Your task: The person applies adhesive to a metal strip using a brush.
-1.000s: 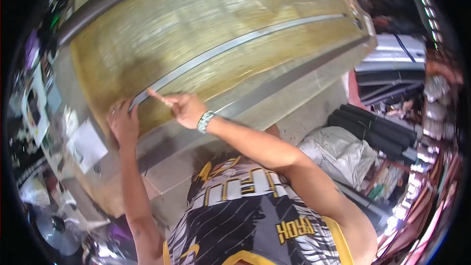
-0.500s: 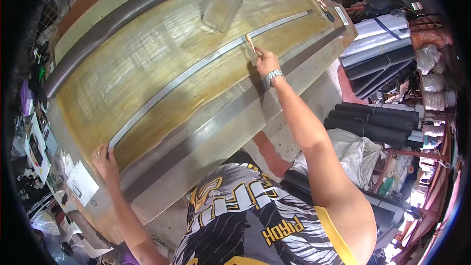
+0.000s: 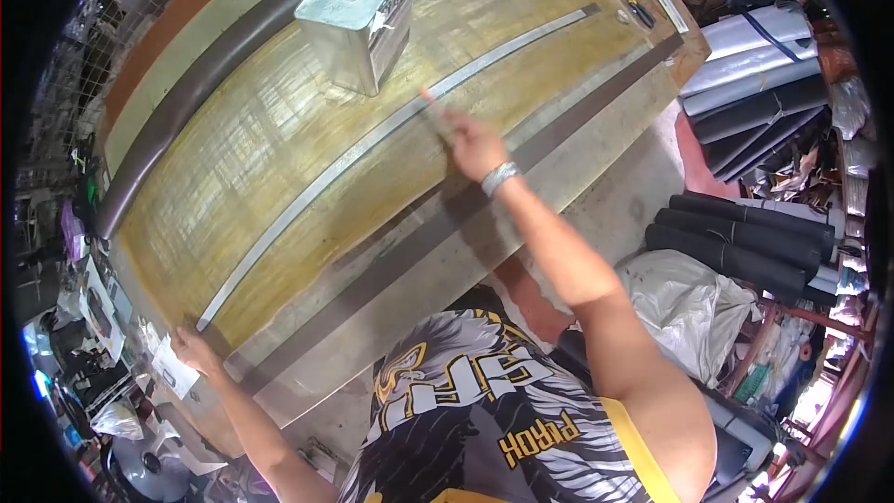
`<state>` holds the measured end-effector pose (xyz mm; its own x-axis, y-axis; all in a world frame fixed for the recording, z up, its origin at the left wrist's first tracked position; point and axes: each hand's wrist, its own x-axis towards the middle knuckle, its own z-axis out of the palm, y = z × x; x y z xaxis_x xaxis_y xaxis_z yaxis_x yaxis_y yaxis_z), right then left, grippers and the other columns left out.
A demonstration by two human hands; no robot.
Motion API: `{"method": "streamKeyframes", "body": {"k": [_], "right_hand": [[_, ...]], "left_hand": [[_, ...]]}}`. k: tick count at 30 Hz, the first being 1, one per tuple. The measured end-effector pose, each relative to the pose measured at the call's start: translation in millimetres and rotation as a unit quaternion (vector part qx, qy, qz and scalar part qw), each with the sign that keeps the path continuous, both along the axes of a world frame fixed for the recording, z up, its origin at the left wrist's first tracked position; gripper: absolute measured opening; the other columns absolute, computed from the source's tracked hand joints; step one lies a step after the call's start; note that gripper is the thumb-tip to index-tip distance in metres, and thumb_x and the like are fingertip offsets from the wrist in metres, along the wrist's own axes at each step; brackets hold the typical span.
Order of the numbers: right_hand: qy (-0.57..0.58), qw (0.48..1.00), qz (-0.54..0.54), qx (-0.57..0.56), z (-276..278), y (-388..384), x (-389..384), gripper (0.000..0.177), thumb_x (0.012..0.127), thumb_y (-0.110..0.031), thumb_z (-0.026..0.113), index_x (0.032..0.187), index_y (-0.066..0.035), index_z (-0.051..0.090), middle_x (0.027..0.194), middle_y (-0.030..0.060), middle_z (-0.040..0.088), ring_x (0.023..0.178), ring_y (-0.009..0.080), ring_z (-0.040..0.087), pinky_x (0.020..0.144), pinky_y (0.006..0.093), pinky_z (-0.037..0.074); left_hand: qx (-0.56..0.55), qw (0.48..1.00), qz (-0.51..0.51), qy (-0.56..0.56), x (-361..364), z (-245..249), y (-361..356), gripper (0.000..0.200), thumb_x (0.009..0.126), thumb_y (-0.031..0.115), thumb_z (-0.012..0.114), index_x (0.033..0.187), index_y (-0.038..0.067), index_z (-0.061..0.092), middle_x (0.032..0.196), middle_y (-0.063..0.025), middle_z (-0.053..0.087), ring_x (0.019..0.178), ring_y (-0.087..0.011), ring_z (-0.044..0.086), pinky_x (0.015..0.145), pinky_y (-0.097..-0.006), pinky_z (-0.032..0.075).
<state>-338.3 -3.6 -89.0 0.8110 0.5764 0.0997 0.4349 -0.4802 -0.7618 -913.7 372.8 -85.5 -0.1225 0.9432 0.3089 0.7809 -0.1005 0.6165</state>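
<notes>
Your right hand [image 3: 473, 144] pinches a thin wooden-handled brush [image 3: 436, 112] over the long grey strip [image 3: 307, 194], near the square silver tin can [image 3: 358, 23] (mouth open, contents unseen). Your left hand [image 3: 191, 349] lies flat on the strip's end on the yellowed table [image 3: 233, 130].

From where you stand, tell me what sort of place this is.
Likely an upholstery or leather workshop: a long yellow-stained worktable, a square metal can standing on it, and rolls of dark sheet material stacked beside it.
</notes>
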Motion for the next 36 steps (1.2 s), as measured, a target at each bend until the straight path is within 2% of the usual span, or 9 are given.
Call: {"method": "streamKeyframes", "body": {"k": [4,7,9,15,18,19,24,30,36], "right_hand": [[-0.071,0.997,-0.004,-0.026,-10,-10,58,0.036,0.085,-0.001,0.052,0.112,-0.007,0.075,0.095,0.0259,0.071,0.088,0.0440,0.069,0.075,0.0475,0.057],[0.009,0.989,0.148,-0.010,-1,7,-4,0.069,0.083,0.004,0.047,0.144,-0.026,0.059,0.089,0.0227,0.070,0.076,0.0422,0.066,0.072,0.0484,0.055],[0.072,0.967,0.242,0.020,27,11,-40,0.060,0.085,0.003,0.050,0.138,-0.020,0.064,0.084,0.0224,0.068,0.074,0.0426,0.065,0.071,0.0482,0.055],[0.214,0.968,0.131,0.031,51,-7,-23,0.031,0.093,-0.004,0.055,0.122,-0.007,0.068,0.089,0.0251,0.068,0.075,0.0373,0.067,0.070,0.0424,0.053],[0.181,0.982,0.053,0.008,50,-44,26,0.028,0.100,-0.011,0.059,0.125,-0.002,0.065,0.092,0.0118,0.072,0.081,0.0174,0.065,0.074,0.0337,0.054],[0.038,0.998,0.044,0.015,57,-59,42,0.026,0.098,-0.008,0.061,0.123,-0.002,0.063,0.092,0.0091,0.071,0.082,0.0165,0.065,0.074,0.0338,0.054],[0.021,0.999,-0.021,0.025,137,-97,100,0.016,0.099,-0.008,0.062,0.114,-0.002,0.066,0.082,0.0025,0.063,0.068,0.0103,0.054,0.062,0.0283,0.046],[-0.246,0.957,0.143,-0.058,267,-64,109,0.023,0.092,0.001,0.065,0.114,-0.002,0.069,0.080,0.0137,0.057,0.069,0.0322,0.059,0.063,0.0389,0.047],[-0.329,0.893,0.285,-0.119,277,4,83,0.026,0.087,-0.002,0.062,0.112,-0.007,0.065,0.085,0.0139,0.061,0.076,0.0371,0.066,0.066,0.0478,0.053]], "left_hand": [[-0.028,0.993,-0.105,0.043,66,13,-10,0.032,0.103,0.017,0.059,0.121,-0.007,0.068,0.116,-0.0191,0.072,0.105,-0.0289,0.066,0.097,-0.0388,0.050],[-0.039,0.972,-0.233,0.007,173,32,-58,0.033,0.100,0.018,0.066,0.121,-0.006,0.068,0.119,-0.0191,0.071,0.109,-0.0275,0.065,0.101,-0.0396,0.048],[-0.077,0.951,-0.297,-0.035,264,59,-99,0.044,0.095,0.019,0.074,0.130,-0.005,0.064,0.129,-0.0197,0.067,0.122,-0.0285,0.061,0.109,-0.0404,0.043],[-0.121,0.902,-0.393,-0.128,478,81,-138,0.120,0.070,0.028,0.095,0.158,-0.009,0.022,0.156,-0.0281,0.041,0.145,-0.0336,0.041,0.120,-0.0404,0.032],[-0.180,0.812,-0.434,-0.346,542,64,-144,0.137,0.061,0.022,0.099,0.159,-0.008,0.009,0.155,-0.0299,0.036,0.143,-0.0346,0.041,0.120,-0.0406,0.032],[-0.137,0.832,-0.426,-0.329,554,62,-140,0.136,0.059,0.020,0.100,0.158,-0.008,0.011,0.153,-0.0280,0.038,0.141,-0.0344,0.042,0.119,-0.0410,0.033],[-0.124,0.898,-0.380,-0.183,565,85,-122,0.127,0.058,0.026,0.099,0.154,-0.007,0.022,0.144,-0.0254,0.044,0.138,-0.0353,0.044,0.117,-0.0436,0.037],[0.086,0.814,-0.573,-0.026,499,163,-70,0.114,0.052,0.023,0.095,0.150,0.005,0.039,0.141,-0.0212,0.050,0.134,-0.0378,0.047,0.116,-0.0458,0.040],[0.191,0.757,-0.603,0.165,428,249,-61,0.103,0.051,0.007,0.089,0.145,0.009,0.047,0.135,-0.0178,0.056,0.128,-0.0403,0.052,0.117,-0.0511,0.039]]}}
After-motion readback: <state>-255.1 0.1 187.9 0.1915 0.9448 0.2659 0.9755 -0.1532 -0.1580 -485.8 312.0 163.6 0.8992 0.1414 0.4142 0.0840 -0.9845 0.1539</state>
